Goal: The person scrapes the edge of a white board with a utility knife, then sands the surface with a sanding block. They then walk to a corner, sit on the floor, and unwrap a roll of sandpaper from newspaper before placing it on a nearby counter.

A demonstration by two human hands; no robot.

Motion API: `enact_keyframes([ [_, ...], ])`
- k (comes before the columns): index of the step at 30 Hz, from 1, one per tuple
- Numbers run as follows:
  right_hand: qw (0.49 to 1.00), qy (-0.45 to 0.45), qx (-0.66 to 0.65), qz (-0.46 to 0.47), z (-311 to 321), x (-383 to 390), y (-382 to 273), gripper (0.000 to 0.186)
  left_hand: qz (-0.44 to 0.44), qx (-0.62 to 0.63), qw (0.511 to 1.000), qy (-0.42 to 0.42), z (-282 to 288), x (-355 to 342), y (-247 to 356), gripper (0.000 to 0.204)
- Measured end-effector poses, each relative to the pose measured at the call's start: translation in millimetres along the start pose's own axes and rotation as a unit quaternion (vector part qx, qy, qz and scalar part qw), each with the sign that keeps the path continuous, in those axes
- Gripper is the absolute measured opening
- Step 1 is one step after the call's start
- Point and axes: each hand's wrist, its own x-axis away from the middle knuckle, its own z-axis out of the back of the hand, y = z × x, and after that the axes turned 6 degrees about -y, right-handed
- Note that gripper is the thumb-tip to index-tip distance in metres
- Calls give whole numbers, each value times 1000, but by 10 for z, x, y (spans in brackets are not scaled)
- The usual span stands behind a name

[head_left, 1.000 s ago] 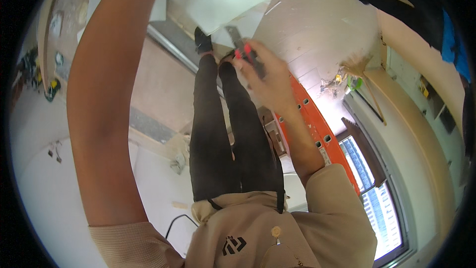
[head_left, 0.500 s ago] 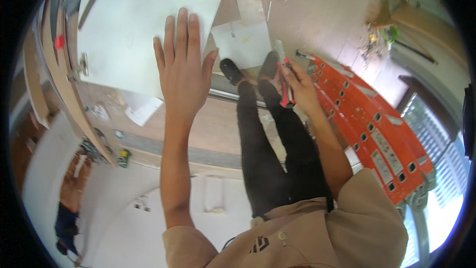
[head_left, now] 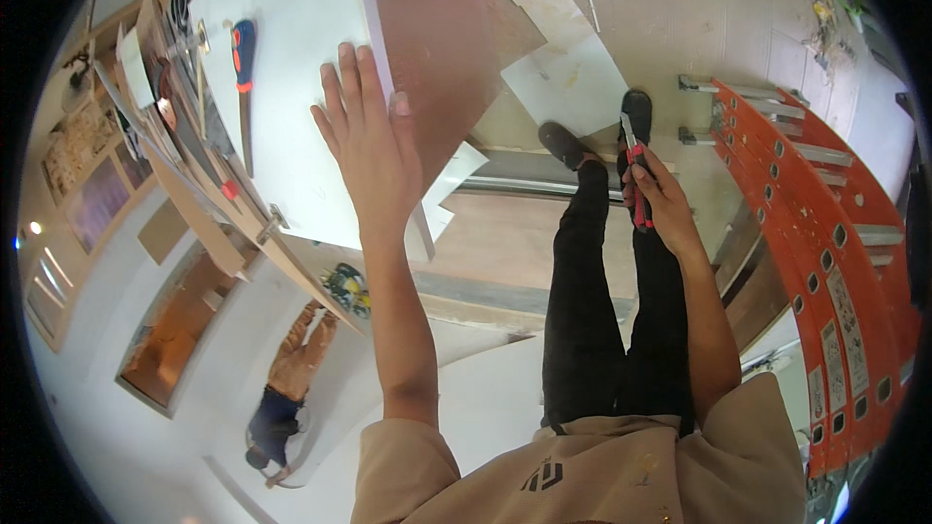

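My left hand (head_left: 374,141) lies flat with fingers stretched on a white panel (head_left: 301,126), close to its right edge, the thumb at that edge. Metal hinges (head_left: 275,221) are fixed along the panel's left side. On the panel, left of my fingers, rests a tool with a blue and orange handle (head_left: 244,58) and a long dark flat blade; I cannot tell if it is a file or a chisel. My right hand (head_left: 668,196) is closed round a red and black utility knife (head_left: 637,157), held clear of the panel, its blade out and pointing away from me.
An orange ladder (head_left: 801,223) stands at the right. Cut white board pieces (head_left: 568,82) lie on the floor near my feet. Long wooden strips (head_left: 199,223) lean at the panel's left. Beyond them are a green and black power tool (head_left: 348,291) and another person (head_left: 279,417).
My view has swung left, bringing the blue-handled tool and more of the room into sight. The left hand stays flat on the panel. The right hand keeps hold of the utility knife.
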Motion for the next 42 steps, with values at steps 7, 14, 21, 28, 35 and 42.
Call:
enact_keyframes([
  [7,999,11,-27,15,218,-67,-35,56,101,45,988,107,25,368,280,38],
  [14,995,19,57,76,383,-185,-275,54,126,130,973,144,-65,746,257,8],
  [21,994,69,39,72,131,-284,-1134,52,311,327,875,176,-90,685,-31,15],
  [28,852,160,332,373,-1089,-834,-2772,48,95,228,962,113,286,66,-84,56],
  [35,597,12,605,527,-3132,-1758,-4192,46,1,133,990,-41,248,-590,38,68],
  [42,477,-37,730,488,-4188,-3151,-4286,51,-24,206,977,-38,276,-491,-206,63],
])
